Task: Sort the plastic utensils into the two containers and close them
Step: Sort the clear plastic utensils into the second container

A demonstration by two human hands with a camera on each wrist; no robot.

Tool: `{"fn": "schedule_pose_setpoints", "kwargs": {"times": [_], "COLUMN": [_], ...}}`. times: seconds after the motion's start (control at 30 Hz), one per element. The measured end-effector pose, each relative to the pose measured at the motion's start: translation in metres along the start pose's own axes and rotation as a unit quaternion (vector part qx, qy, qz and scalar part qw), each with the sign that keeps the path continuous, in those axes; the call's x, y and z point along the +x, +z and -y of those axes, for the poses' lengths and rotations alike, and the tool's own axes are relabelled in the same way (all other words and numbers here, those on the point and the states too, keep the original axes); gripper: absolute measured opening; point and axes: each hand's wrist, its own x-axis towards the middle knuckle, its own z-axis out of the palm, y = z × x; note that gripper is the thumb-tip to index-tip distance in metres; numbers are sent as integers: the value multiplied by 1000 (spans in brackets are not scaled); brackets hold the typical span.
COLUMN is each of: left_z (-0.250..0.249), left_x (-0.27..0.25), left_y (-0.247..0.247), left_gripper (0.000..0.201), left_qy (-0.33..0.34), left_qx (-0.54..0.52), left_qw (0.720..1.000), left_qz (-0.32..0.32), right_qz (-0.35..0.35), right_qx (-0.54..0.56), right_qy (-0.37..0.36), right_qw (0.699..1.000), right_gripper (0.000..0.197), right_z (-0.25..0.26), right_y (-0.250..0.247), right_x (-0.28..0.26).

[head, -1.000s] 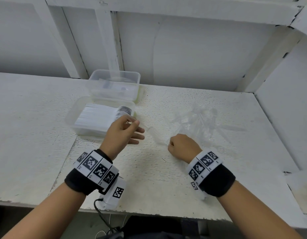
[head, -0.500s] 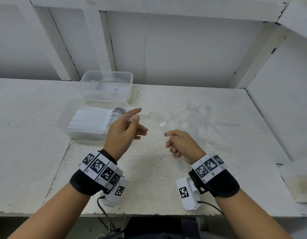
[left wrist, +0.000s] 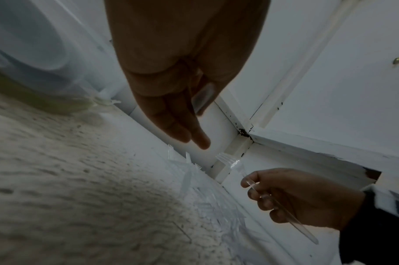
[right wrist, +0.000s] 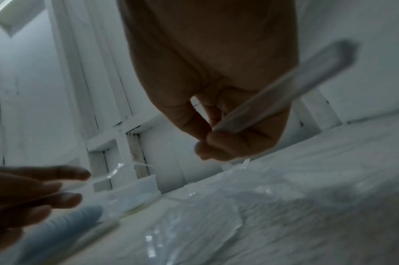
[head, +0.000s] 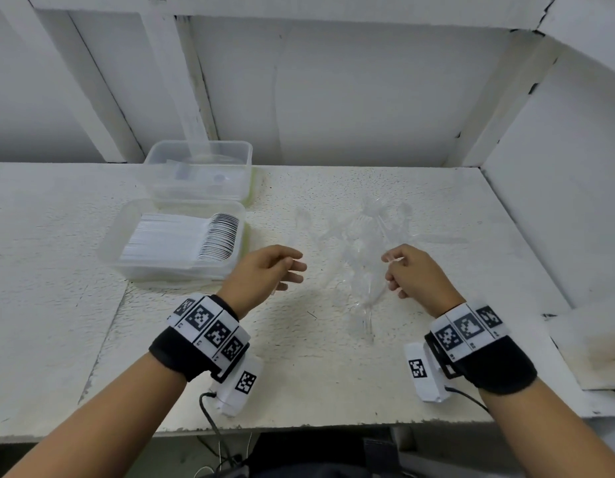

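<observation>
Both hands hover above the white table. My left hand [head: 295,267] pinches a clear plastic utensil [right wrist: 112,174] between thumb and fingers; it looks like a spoon. My right hand [head: 390,267] grips a clear fork [left wrist: 309,234] by its handle, tines pointing away. Between and beyond the hands lies a loose pile of clear utensils [head: 364,243]. At the left, the near open container [head: 107,250] holds a tight stack of clear utensils [head: 195,239]. Behind it stands the far open container [head: 195,143], which looks nearly empty.
A white wall with wooden posts [head: 175,81] closes off the back, and a side wall [head: 558,167] stands at the right. The table's front edge [head: 299,426] runs just below my wrists. A cable [head: 209,412] hangs from the left wrist camera.
The right hand has lifted off the table with a fork and swung right. The left hand has come away from the near container with its utensil, and the hands are now farther apart.
</observation>
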Motion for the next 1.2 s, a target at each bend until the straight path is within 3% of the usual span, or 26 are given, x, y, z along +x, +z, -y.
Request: {"fn": "schedule_pose_setpoints", "kwargs": {"times": [0.1, 0.2, 0.4, 0.53, 0.63, 0.7, 0.8, 0.9, 1.03, 1.13, 1.2], "left_z": [1, 3, 7, 6, 2, -1, -3, -4, -1, 0, 2], "left_x": [1, 3, 9, 11, 15, 19, 27, 32, 32, 27, 23], "left_y": [4, 8, 16, 18, 21, 24, 32, 46, 62, 68, 72], "left_gripper": [28, 33, 19, 18, 12, 9, 20, 27, 42, 54, 54], "left_qy": [-13, -35, -60, -61, -51, -33, -7, -12, -53, -62, -59], "left_qx": [-36, -54, 47, 78, 92, 136, 202, 282, 395, 477, 496], "left_qw": [999, 998, 997, 995, 994, 989, 979, 958, 905, 857, 844], "left_qz": [-7, -21, -25, -31, -43, -46, -21, 46, 147, 186, 197], "right_qz": [-31, 1, 28, 19, 12, 32, 48, 23, 19, 10, 2], "right_qx": [-135, -251, -357, -241, -42, 115, 216, 205, 169, 129, 106], "right_qy": [-6, -3, -16, -30, -7, 31, 38, 44, 49, 46, 40], "right_qw": [990, 968, 934, 970, 999, 992, 974, 978, 984, 990, 994], "right_gripper": [18, 29, 22, 21, 17, 16, 19, 29, 23, 30, 33], "right_z": [-6, -9, -6, 4, 15, 23, 24, 15, 0, -7, -9], "right_y": [-12, -14, -1, -10, -20, -27, -33, -30, -23, -22, -21], "right_x": [11, 21, 29, 17, 0, -12, -23, -25, -25, -25, -24]}}
